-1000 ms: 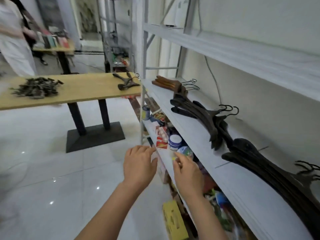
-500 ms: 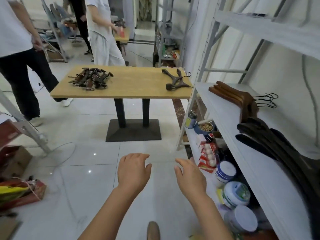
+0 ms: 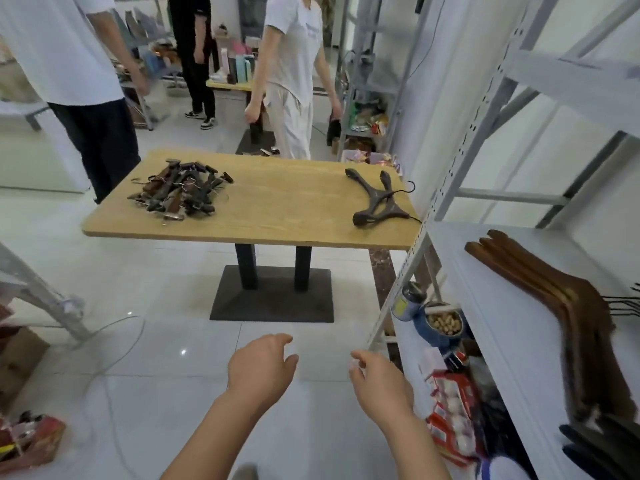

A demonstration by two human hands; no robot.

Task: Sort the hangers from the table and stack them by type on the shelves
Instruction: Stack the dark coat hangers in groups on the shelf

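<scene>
While both hands, the left hand (image 3: 262, 370) and right hand (image 3: 380, 386), hang empty with loose grip, hangers (image 3: 180, 192) lie on the far surface (image 3: 284, 216).

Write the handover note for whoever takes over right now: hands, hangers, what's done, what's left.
Left hand: open, empty, above the floor. Right hand: the same, beside the white metal shelf.
On the light wooden table: a pile of small dark clip hangers at its left end, dark brown wooden hangers at its right end.
Done: reddish-brown wooden hangers stacked on the shelf, black hangers stacked nearer the camera.
Left: carry both table groups to the shelves, sorted by type.
</scene>
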